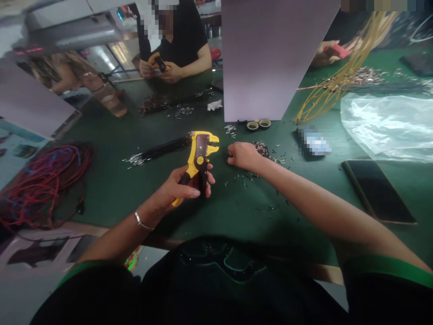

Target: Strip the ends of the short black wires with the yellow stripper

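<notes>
My left hand (pixel 189 185) is wrapped round the handles of a yellow and black wire stripper (pixel 200 158), whose jaws point right toward my other hand. My right hand (pixel 244 155) is closed just right of those jaws, apart from them; whatever its fingers pinch is hidden or too small to make out. Beside that hand lies a pile of small metal-tipped pieces (pixel 262 149), with black bits scattered below it. Behind the tool, a bundle of black wires (pixel 158 151) with bare silvery ends stretches to the left on the green table (pixel 209 221).
Red and blue cables (pixel 50 180) lie coiled at left. Two tape rolls (pixel 259 125) sit by a pale upright panel (pixel 257 58). A phone (pixel 379 192) and a plastic bag (pixel 389 126) are at right. Across the table, a person (pixel 174 45) holds a similar tool; others work nearby.
</notes>
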### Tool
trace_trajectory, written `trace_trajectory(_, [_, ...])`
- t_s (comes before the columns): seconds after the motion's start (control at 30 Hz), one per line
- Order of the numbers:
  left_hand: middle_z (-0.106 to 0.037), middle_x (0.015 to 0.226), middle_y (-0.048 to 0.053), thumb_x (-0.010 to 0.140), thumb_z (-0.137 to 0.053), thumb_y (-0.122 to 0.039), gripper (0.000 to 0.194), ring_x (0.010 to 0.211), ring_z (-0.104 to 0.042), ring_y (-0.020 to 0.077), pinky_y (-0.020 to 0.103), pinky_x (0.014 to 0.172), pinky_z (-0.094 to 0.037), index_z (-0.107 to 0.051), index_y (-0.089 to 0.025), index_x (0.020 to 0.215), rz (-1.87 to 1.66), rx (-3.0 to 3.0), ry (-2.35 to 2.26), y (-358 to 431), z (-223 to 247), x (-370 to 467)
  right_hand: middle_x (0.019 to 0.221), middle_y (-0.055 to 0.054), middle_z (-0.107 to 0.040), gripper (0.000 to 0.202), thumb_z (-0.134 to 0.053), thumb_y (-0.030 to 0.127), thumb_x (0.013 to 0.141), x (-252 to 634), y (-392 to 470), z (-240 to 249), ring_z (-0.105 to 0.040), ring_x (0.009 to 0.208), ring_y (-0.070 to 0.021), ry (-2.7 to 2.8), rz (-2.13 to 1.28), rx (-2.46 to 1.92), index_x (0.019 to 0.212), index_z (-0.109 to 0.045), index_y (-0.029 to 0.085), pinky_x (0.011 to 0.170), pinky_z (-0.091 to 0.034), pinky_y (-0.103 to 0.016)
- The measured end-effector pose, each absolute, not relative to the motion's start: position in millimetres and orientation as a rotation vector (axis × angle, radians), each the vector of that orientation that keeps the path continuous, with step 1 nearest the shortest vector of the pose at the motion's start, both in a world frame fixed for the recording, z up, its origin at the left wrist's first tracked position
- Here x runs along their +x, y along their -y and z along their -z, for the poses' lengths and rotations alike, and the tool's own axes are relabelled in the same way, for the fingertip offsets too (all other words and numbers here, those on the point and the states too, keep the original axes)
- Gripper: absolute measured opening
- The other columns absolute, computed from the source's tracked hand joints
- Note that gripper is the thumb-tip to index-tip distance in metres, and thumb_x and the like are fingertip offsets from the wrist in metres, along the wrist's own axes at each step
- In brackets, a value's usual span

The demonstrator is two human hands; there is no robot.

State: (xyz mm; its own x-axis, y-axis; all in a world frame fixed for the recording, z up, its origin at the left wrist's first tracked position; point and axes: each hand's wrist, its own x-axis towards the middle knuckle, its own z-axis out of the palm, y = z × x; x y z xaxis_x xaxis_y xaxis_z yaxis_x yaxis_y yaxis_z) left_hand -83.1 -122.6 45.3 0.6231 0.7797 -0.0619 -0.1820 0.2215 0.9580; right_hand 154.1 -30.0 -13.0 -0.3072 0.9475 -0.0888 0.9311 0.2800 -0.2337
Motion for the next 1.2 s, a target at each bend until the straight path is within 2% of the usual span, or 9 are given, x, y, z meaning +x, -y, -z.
trace_trajectory(0.17, [-0.068,0.103,0.011,0.064,-0.074,-0.013,0.058,0.077,-0.068,0.0231,0.040,0.074,-0.053,-0.062,-0.013,0.121,-0.720,1.152,-0.627,124.9,-42.1,-83.8,0.098,-0.015,-0.074,0.023,-0.063,0.026,0.081,151.7,22.9,6.2,-0.068,0.094,-0.0312,2.521,-0.380,-1.828,0.097,-0.075,0.015,0.073,-0.046,-0.036])
trace_trajectory(0.27, [-0.068,0.102,0.011,0.063,-0.073,-0.012,0.058,0.077,-0.068,0.0227,0.040,0.074,-0.053,-0.063,-0.013,0.120,-0.717,1.139,-0.620,125.7,-41.7,-82.5,0.101,-0.016,-0.074,0.026,-0.066,0.028,0.080,150.1,20.2,3.9,-0.068,0.097,-0.0311,2.554,-0.402,-1.823,0.100,-0.075,0.015,0.075,-0.048,-0.035])
trace_trajectory(0.5, [-0.069,0.103,0.011,0.062,-0.073,-0.013,0.060,0.077,-0.068,0.0228,0.040,0.074,-0.052,-0.062,-0.013,0.120,-0.709,1.116,-0.623,129.2,-40.6,-81.9,0.103,-0.019,-0.075,0.028,-0.068,0.023,0.078,141.8,19.1,0.3,-0.071,0.096,-0.0317,2.600,-0.442,-1.821,0.102,-0.076,0.011,0.072,-0.051,-0.034])
trace_trajectory(0.7, [-0.069,0.101,0.010,0.060,-0.074,-0.013,0.061,0.074,-0.068,0.0224,0.038,0.072,-0.052,-0.062,-0.015,0.119,-0.710,1.101,-0.617,133.5,-38.4,-81.2,0.111,-0.019,-0.074,0.032,-0.072,0.019,0.073,138.6,15.3,1.1,-0.070,0.101,-0.0315,2.628,-0.455,-1.797,0.103,-0.076,0.012,0.073,-0.051,-0.033])
trace_trajectory(0.87, [-0.069,0.102,0.010,0.062,-0.074,-0.012,0.060,0.075,-0.068,0.0223,0.039,0.073,-0.052,-0.062,-0.015,0.120,-0.698,1.095,-0.588,135.7,-37.9,-80.3,0.102,-0.019,-0.076,0.026,-0.073,0.020,0.070,134.7,16.5,1.7,-0.071,0.095,-0.0318,2.572,-0.475,-1.846,0.094,-0.078,0.011,0.070,-0.051,-0.034])
trace_trajectory(1.0, [-0.070,0.101,0.010,0.061,-0.074,-0.012,0.060,0.075,-0.068,0.0226,0.039,0.074,-0.052,-0.063,-0.015,0.119,-0.697,1.094,-0.591,135.3,-40.5,-81.6,0.096,-0.016,-0.075,0.023,-0.066,0.022,0.075,148.2,29.6,-13.4,-0.071,0.091,-0.0302,2.462,-0.438,-1.813,0.093,-0.076,0.013,0.069,-0.050,-0.034])
trace_trajectory(1.07, [-0.070,0.101,0.010,0.061,-0.073,-0.012,0.060,0.076,-0.068,0.0229,0.039,0.074,-0.051,-0.063,-0.014,0.120,-0.686,1.099,-0.585,134.1,-41.4,-82.6,0.089,-0.013,-0.075,0.019,-0.064,0.023,0.076,162.2,40.6,-24.8,-0.071,0.086,-0.0279,2.369,-0.428,-1.790,0.090,-0.073,0.014,0.065,-0.050,-0.034])
trace_trajectory(1.1, [-0.070,0.102,0.011,0.061,-0.073,-0.012,0.061,0.076,-0.068,0.0231,0.039,0.074,-0.051,-0.063,-0.014,0.121,-0.675,1.099,-0.578,133.2,-41.6,-83.0,0.080,-0.011,-0.074,0.014,-0.064,0.021,0.073,170.3,47.4,-30.4,-0.070,0.076,-0.0249,2.226,-0.512,-1.733,0.083,-0.071,0.015,0.061,-0.049,-0.032])
trace_trajectory(1.2, [-0.069,0.104,0.011,0.059,-0.072,-0.011,0.067,0.078,-0.068,0.0242,0.040,0.076,-0.050,-0.062,-0.014,0.126,-0.603,1.082,-0.524,129.4,-41.9,-81.8,0.051,-0.001,-0.061,0.003,-0.061,0.018,0.070,195.2,71.6,-43.7,-0.058,0.043,-0.0149,1.837,-0.967,-1.585,0.072,-0.062,0.018,0.044,-0.044,-0.029])
